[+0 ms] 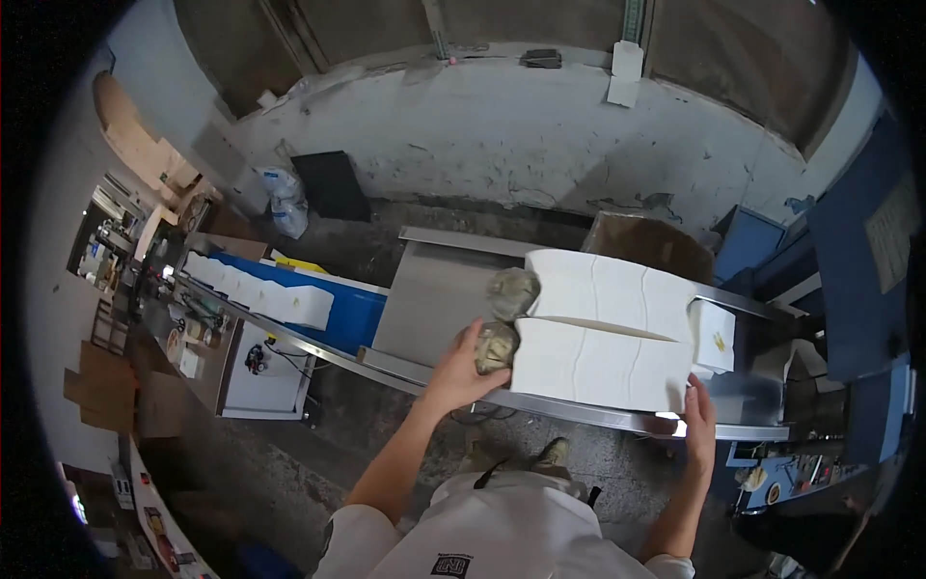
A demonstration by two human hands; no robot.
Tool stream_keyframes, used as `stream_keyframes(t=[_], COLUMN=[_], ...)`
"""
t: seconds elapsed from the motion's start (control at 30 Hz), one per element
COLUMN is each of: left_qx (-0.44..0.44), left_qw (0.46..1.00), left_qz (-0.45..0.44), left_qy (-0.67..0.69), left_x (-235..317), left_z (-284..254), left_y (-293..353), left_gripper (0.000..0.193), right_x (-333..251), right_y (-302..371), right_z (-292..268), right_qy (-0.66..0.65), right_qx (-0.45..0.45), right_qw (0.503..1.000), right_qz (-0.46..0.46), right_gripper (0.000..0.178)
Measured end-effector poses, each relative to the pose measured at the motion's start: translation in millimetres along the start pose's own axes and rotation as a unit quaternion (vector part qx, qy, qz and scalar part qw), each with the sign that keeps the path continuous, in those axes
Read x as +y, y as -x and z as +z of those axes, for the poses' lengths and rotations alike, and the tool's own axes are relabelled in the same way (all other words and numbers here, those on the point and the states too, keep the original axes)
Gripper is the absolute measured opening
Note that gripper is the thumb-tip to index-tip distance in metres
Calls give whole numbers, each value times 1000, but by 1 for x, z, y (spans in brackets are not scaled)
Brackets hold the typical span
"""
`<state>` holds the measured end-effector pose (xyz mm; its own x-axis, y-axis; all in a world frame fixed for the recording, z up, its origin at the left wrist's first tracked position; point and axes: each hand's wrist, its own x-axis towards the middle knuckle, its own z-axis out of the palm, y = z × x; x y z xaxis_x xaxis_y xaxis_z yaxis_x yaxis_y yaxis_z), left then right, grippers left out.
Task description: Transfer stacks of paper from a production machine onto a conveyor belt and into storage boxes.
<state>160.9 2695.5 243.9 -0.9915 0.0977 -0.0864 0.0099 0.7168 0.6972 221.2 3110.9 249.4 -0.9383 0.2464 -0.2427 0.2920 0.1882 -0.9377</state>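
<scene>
Two rows of white box-like packs lie side by side on a metal-edged work surface, the far row (612, 289) touching the near row (603, 362). At their left ends sit two round grey-green lumps, a far one (512, 293) and a near one (496, 347); their kind is not clear. My left hand (461, 372) curls around the near lump, against the row's end. At the near row's right end, my right hand (700, 415) grips the near corner with its fingertips. Beyond that corner stands a separate white pack (713, 337) with a yellowish mark.
A blue conveyor belt (352, 326) at the left carries another line of white packs (253, 292). The metal rail (386, 378) runs along the near side. Behind the rows stands a brown carton (651, 246). Blue machinery (854, 280) rises at the right.
</scene>
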Motion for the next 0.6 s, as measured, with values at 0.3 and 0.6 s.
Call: stream_keyframes(t=[0.3, 0.6], left_qx=[-91, -78], left_qw=[990, 986], left_qz=[106, 140], left_qy=[-29, -35], left_x=[-8, -20], left_z=[-33, -33], left_y=[-14, -17], left_gripper=[99, 100], right_x=[-16, -111], right_y=[8, 47], right_z=[32, 217], right_qy=[152, 374], right_qx=[170, 32], right_qw=[972, 867], right_qz=[-52, -329], right_gripper=[57, 82])
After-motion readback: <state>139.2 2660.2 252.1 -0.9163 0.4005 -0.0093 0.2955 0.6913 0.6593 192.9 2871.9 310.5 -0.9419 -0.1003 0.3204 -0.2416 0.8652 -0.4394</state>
